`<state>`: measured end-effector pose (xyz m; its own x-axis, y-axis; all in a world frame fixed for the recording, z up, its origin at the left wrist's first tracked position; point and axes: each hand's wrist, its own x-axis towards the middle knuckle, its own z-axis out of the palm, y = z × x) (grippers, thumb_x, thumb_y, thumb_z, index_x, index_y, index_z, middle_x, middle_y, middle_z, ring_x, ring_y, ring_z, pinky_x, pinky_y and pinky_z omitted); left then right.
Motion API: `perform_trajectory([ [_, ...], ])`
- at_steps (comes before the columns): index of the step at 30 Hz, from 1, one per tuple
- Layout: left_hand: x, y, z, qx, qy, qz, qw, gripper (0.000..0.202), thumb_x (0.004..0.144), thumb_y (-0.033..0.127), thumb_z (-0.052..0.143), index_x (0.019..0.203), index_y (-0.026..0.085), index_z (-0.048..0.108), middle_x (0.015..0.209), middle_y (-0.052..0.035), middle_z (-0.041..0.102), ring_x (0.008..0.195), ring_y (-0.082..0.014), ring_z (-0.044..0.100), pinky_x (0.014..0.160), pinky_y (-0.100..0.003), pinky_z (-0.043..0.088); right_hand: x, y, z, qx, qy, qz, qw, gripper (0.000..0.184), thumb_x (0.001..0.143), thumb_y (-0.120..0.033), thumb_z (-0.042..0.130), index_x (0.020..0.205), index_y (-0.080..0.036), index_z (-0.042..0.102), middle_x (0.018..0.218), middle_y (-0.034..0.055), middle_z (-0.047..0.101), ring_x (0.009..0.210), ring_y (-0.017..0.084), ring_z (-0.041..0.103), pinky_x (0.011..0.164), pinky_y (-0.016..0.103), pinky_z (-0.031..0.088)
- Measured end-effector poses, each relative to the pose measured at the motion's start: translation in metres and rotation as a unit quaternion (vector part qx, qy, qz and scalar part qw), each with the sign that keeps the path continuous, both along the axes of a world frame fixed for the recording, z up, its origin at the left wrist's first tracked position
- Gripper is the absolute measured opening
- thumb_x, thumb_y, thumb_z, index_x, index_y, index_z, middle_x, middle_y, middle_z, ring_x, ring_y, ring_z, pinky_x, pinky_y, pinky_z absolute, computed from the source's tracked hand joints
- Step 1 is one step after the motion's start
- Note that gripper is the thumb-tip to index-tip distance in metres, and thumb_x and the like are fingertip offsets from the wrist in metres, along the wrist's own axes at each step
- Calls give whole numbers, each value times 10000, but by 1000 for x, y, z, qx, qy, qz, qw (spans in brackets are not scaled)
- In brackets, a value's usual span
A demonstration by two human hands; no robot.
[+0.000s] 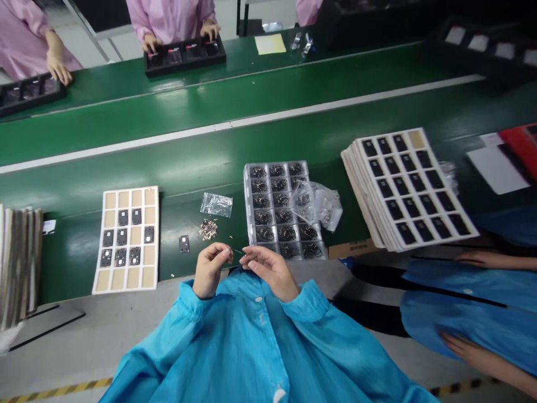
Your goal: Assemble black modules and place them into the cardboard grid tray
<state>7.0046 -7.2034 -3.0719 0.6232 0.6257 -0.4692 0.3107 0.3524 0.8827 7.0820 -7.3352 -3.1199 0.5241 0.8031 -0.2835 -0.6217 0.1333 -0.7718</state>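
Observation:
My left hand [212,270] and my right hand [268,268] meet above the edge of the green belt, fingertips pinching a thin wire-like strand [237,252]. The strand is too small to make out in detail. Left of my hands lie a loose pile of small metal parts [208,229], a single black square part [183,243] and a clear plastic bag [216,204]. Just beyond my right hand stands a clear blister tray [255,190] holding dark coiled parts. A cream tray [126,193] with black square parts in some pockets lies further left.
A tall stack of cream trays [409,187] with black parts stands to the right, and another stack [19,263] at far left. A co-worker's hand [461,347] and blue sleeve are at right. Across the belt [168,140], co-workers handle black trays [184,56].

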Motion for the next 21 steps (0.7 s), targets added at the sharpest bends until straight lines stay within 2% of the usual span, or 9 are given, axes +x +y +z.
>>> perform_trajectory([
  [7, 4, -15, 6, -50, 7, -14, 999, 364, 569, 439, 807, 622, 127, 625, 580, -10, 586, 560, -88, 507, 573, -211, 416, 5, -5, 9, -57, 22, -52, 997, 341, 667, -498, 741, 772, -180, 678, 663, 18, 693, 603, 117, 636, 612, 241, 537],
  [11, 7, -24, 7, -68, 14, -15, 997, 382, 565, 461, 801, 634, 121, 642, 587, -26, 595, 558, -101, 513, 559, -224, 416, 12, -8, 12, -71, 45, -58, 995, 346, 617, -494, 764, 723, -178, 670, 621, 12, 679, 565, 115, 619, 589, 246, 535],
  [14, 3, -23, 4, -48, 9, -28, 998, 384, 617, 485, 759, 658, 122, 643, 606, -34, 601, 567, -110, 527, 558, -233, 425, 16, -11, 12, -81, 59, -55, 993, 363, 587, -499, 774, 707, -175, 664, 610, 16, 675, 550, 121, 613, 581, 259, 533],
  [16, -7, -11, -3, 15, 23, -32, 999, 381, 654, 499, 720, 704, 128, 649, 654, -44, 626, 602, -128, 558, 597, -254, 460, 18, -13, 10, -85, 59, -57, 993, 371, 581, -506, 774, 703, -173, 663, 609, 18, 675, 545, 120, 611, 578, 259, 529],
  [18, -24, 13, -14, 140, 70, -23, 987, 366, 679, 490, 687, 772, 137, 655, 732, -57, 653, 682, -159, 598, 682, -289, 494, 19, -15, 7, -87, 56, -58, 993, 376, 586, -512, 770, 704, -172, 663, 612, 20, 676, 546, 119, 611, 576, 254, 524],
  [19, -34, 29, -21, 215, 114, -15, 970, 356, 691, 472, 670, 817, 140, 656, 779, -65, 662, 726, -175, 611, 728, -307, 500, 19, -16, 5, -88, 55, -56, 993, 376, 591, -513, 767, 708, -172, 663, 615, 21, 677, 549, 119, 612, 577, 253, 522],
  [21, -55, 63, -36, 347, 242, -10, 906, 362, 722, 414, 633, 953, 136, 641, 916, -91, 666, 818, -205, 622, 805, -343, 498, 20, -16, 4, -87, 56, -52, 993, 378, 595, -516, 765, 712, -171, 663, 616, 21, 677, 552, 117, 611, 575, 247, 518],
])
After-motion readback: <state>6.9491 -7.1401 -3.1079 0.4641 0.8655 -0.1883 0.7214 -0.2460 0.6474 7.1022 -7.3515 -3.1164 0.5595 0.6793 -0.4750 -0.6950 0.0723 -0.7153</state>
